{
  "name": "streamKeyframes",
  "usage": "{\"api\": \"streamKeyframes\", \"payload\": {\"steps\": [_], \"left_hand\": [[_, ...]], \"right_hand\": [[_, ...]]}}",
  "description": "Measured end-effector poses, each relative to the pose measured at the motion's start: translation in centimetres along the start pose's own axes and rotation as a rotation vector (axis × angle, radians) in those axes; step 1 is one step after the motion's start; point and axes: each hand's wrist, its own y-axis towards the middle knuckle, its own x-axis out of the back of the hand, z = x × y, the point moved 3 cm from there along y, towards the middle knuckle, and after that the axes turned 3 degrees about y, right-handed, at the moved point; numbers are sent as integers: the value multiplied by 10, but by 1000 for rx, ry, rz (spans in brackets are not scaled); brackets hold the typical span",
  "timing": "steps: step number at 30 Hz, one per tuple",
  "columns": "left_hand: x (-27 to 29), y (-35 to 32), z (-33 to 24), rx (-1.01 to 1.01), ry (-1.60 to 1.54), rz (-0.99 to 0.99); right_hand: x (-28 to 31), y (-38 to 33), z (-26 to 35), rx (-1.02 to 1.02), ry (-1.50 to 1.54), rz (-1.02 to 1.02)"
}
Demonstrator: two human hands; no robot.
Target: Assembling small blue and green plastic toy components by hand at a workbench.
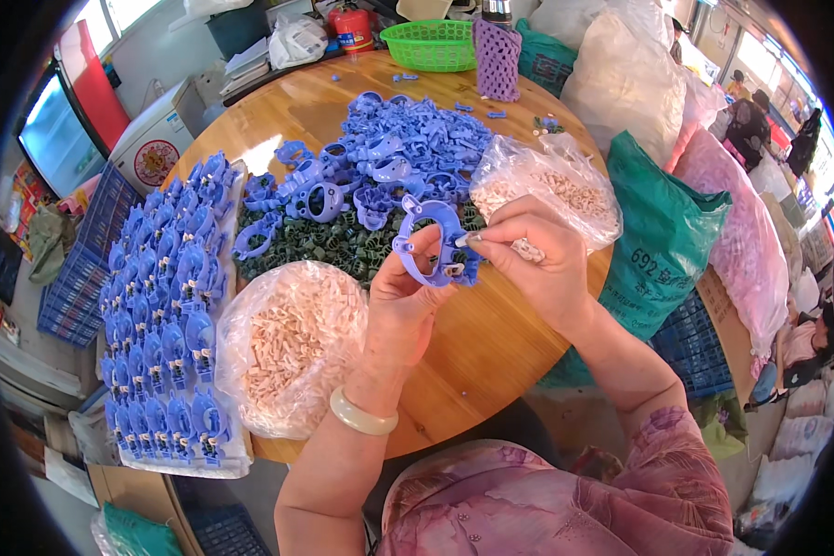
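Note:
My left hand (400, 301) holds a blue plastic ring-shaped part (433, 243) upright above the round wooden table (491, 343). My right hand (533, 255) pinches a small pale peg (463, 240) against the part's right side. A pale bangle sits on my left wrist. Behind the hands lies a heap of loose blue parts (389, 157) on top of dark green pieces (320, 246).
A clear bag of pale pegs (287, 343) lies at left, another (547, 185) behind my right hand. Assembled blue parts (162, 306) stand in rows at far left. A green basket (431, 44), a purple mesh sleeve (498, 60) and large sacks (667, 232) ring the table.

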Motion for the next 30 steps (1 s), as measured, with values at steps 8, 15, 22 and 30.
{"api": "streamKeyframes", "payload": {"steps": [8, 15, 22, 30], "left_hand": [[0, -1, 2, 16, 4, -17], [-2, -1, 2, -26, 52, 22], [1, -3, 3, -15, 155, 18], [3, -3, 4, 72, 82, 29]], "right_hand": [[-4, -3, 4, 121, -114, -57], [-4, -3, 6, 223, -244, -21], [-1, -1, -1, -172, 95, 129], [5, 1, -2, -219, 103, 230]]}}
